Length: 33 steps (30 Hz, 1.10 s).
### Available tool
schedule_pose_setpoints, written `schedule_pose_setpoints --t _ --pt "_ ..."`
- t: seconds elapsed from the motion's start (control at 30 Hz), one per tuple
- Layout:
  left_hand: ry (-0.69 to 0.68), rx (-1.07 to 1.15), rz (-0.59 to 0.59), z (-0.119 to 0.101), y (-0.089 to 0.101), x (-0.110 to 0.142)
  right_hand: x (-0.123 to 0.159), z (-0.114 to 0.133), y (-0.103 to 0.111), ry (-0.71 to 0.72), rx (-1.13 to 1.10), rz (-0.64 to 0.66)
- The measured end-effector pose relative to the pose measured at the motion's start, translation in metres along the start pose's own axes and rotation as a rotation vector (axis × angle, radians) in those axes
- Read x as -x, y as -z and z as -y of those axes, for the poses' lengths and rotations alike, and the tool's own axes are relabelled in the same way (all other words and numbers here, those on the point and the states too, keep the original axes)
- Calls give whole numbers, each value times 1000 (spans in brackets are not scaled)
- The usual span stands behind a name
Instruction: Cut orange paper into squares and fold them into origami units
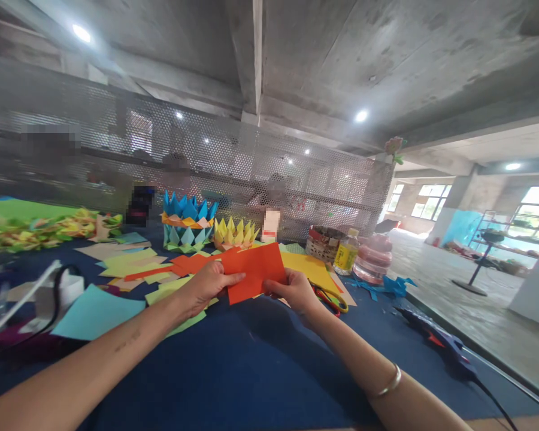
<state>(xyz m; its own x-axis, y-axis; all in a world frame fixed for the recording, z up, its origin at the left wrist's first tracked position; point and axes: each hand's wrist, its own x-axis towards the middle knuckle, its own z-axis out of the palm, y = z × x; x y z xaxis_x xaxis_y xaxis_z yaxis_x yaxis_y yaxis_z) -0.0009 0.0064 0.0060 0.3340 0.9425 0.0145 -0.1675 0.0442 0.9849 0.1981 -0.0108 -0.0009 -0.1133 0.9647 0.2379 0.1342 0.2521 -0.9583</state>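
Orange sheet [256, 272] pinched between both hands

The left hand [208, 286] is clamped on the sheet's edge at nine o'clock, the right hand [300, 291] on its lower corner at four; both thumbs press the near face, and the fingers behind are mostly hidden. For good handling, an even, light pinch at the two sides should hold the paper flat without creasing it, and matching tension would stop it skewing; it tilts slightly now, its right end higher. Whether it is one layer or several, I cannot tell.

From the left hand, the sheet lies towards three o'clock; from the right hand, towards ten. It appears lifted off the dark blue surface [251, 377]. Just beyond the right hand, at two o'clock, scissors [339, 304] lie beside a yellow sheet [306, 267]; care with their handles seems wise. A light-blue sheet [99, 312] rests at eight o'clock from the left hand.
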Motion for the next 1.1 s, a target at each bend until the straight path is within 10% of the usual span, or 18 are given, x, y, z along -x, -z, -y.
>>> schedule_pose_setpoints --t 0.7,1.1 --pt "-33 25 -39 3 2 -3 -3 3 7 18 281 50" --pt "-30 39 -156 0 4 -5 2 30 111 -266 1245 8"
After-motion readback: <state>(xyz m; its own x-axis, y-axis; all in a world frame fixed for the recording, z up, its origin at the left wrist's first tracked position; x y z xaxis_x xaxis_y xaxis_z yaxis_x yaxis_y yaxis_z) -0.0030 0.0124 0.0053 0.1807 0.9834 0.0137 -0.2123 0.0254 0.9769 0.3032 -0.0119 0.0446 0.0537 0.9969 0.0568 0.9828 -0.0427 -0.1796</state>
